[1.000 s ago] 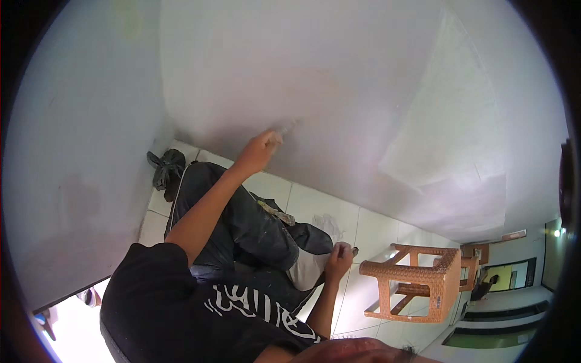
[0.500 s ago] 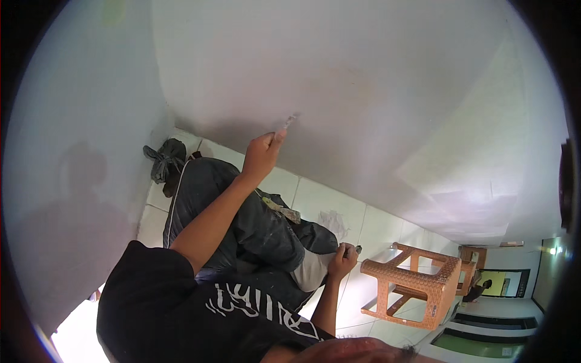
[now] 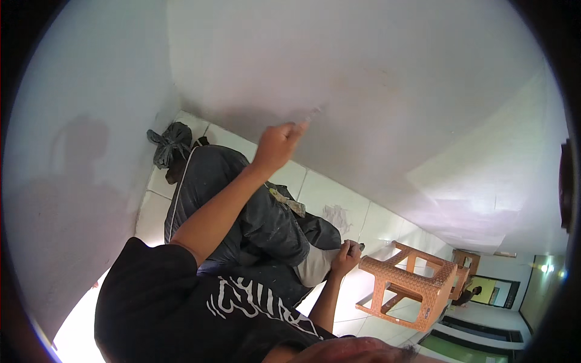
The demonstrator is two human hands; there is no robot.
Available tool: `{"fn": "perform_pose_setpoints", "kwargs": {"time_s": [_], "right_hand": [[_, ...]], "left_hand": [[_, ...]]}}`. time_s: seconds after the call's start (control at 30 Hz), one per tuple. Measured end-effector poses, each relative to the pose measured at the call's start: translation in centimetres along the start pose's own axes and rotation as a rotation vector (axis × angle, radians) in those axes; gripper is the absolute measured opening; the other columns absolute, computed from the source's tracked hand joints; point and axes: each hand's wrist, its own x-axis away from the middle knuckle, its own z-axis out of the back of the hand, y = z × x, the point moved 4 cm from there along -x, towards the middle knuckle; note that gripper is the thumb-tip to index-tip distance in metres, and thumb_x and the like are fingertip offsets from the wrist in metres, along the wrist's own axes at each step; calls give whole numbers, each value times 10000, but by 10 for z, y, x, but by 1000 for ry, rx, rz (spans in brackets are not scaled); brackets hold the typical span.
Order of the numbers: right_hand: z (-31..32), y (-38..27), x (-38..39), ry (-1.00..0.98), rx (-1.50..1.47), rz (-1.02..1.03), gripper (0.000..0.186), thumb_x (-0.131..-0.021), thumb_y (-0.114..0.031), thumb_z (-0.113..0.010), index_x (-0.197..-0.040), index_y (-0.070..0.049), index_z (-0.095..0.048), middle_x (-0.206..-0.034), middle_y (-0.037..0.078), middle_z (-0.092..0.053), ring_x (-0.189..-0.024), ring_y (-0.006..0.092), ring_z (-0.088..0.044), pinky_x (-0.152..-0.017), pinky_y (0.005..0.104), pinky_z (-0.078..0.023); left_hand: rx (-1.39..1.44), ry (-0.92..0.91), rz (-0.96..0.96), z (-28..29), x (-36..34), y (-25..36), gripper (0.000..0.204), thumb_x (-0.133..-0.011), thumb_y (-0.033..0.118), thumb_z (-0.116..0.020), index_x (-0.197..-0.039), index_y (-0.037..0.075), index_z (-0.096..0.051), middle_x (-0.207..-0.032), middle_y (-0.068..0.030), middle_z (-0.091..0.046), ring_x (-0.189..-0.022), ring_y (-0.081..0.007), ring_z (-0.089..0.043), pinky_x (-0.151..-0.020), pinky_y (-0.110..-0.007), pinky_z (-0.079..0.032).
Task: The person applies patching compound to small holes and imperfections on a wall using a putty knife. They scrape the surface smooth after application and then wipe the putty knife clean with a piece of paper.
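My left hand reaches out to the pale wall, fingers closed round a narrow, whitish-smeared scraper. Its tip is at the wall surface; the handle is hidden in my fist. Down by my bent leg, my right hand is closed, with a small dark end poking out past the fingers; I cannot tell what it belongs to. A flat tool with a yellowish part lies against my dark trousers, between the leg and the wall.
A knotted black plastic bag sits in the corner where two walls meet. Pale smears mark the white floor tiles. A brown woven-pattern stool stands right of my right hand. Far right, another person is near a doorway.
My left hand has moved to the right along the wall with the scraper. The whole view has shifted slightly; my right hand stays by my leg, still closed.
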Motion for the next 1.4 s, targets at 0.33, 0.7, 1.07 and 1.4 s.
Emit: {"fn": "perform_pose_setpoints", "kwargs": {"time_s": [0.33,0.7,1.07,1.4], "right_hand": [[0,-16,-3,-25,58,-34,205,-911,-196,-604,-806,-23,-639,-730,109,-631,-776,295,-583,-756,425,-443],[-2,-19,-8,4,15,-27,206,-928,-197,-600,-809,-34,-643,-754,111,-623,-787,295,-579,-748,412,-442],[3,-16,-6,33,-64,-75,209,-933,-170,-613,-779,-31,-634,-738,89,-640,-779,266,-591,-749,395,-455],[1,-12,-3,33,-59,-78,211,-937,-172,-604,-783,-31,-638,-737,84,-640,-778,266,-590,-757,396,-450]], "left_hand": [[-111,-66,119,-4,-5,-28,677,-983,556,-518,-646,-18,-393,-560,-109,-308,-541,-177,-309,-520,-396,-306],[-89,-53,110,1,-2,-30,631,-995,498,-533,-650,-15,-407,-567,-91,-319,-540,-180,-318,-531,-396,-319],[-110,-27,139,-1,-6,-27,576,-1002,427,-552,-666,-31,-457,-552,-117,-350,-542,-190,-341,-532,-404,-334],[-121,-36,36,0,-10,-24,609,-983,470,-567,-664,-35,-446,-562,-141,-337,-536,-209,-310,-524,-409,-330]]}}
